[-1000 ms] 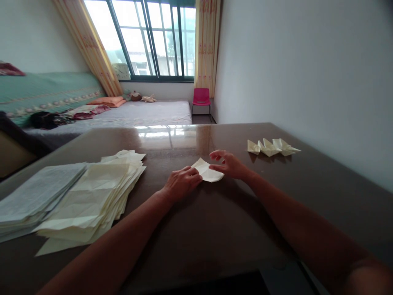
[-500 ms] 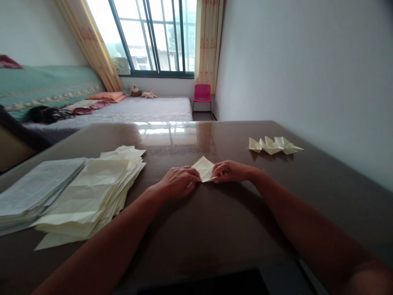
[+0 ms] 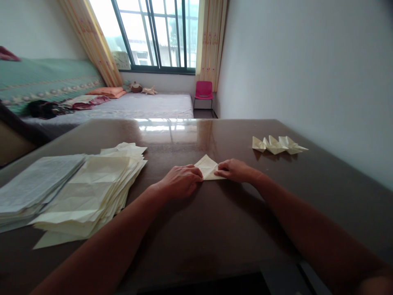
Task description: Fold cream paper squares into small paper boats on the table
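Note:
A small cream sheet of folded paper (image 3: 207, 166) lies on the brown table, its top corner pointing away from me. On its left edge rest the curled fingers of my left hand (image 3: 183, 180), closed on the paper near its lower corner. My right hand (image 3: 235, 170) pinches the right side, thumb and fingers together over the paper. Parts of both side edges are hidden under my fingers. Farther right stands a row of folded paper pieces (image 3: 278, 145) with pointed tips.
At the left lie a pile of creased cream sheets (image 3: 92, 184) and a stack of greyish printed paper (image 3: 37, 182). The glossy table (image 3: 196, 229) reaches toward a bed (image 3: 159, 104) and a pink chair (image 3: 204, 90). A white wall (image 3: 307, 69) runs along the right.
My right hand has shifted slightly right, and the paper now shows a wider flap on that side with a straight lower edge. My left hand stays nearly in place. The view has tilted slightly.

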`<state>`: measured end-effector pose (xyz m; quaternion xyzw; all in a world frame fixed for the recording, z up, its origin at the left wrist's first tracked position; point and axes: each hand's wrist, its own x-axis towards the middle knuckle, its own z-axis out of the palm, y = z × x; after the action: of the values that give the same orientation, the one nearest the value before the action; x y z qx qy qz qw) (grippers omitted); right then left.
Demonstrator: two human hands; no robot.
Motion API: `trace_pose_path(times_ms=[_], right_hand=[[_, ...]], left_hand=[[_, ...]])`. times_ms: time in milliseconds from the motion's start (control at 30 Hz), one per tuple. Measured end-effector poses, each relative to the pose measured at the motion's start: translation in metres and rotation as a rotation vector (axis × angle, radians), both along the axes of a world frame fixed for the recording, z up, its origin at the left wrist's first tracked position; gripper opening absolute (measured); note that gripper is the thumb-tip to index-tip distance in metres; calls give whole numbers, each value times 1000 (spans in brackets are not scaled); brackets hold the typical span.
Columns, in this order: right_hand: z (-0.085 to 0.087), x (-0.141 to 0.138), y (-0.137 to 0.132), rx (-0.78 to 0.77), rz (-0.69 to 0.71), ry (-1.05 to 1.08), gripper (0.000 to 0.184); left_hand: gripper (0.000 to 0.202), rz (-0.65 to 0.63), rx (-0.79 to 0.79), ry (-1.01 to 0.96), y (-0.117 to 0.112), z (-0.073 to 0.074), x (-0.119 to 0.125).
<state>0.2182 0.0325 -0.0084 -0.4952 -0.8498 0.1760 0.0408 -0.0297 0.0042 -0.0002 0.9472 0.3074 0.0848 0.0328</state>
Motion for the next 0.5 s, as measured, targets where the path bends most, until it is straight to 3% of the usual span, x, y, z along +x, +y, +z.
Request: trace_pose_path(times_ms=[267, 500], right_hand=[[3, -13, -8, 127, -102, -218, 34], [3, -13, -7, 125, -96, -233, 35]], left_hand=[[31, 0, 6, -32, 0, -3, 1], [33, 13, 74, 33, -3, -2, 5]])
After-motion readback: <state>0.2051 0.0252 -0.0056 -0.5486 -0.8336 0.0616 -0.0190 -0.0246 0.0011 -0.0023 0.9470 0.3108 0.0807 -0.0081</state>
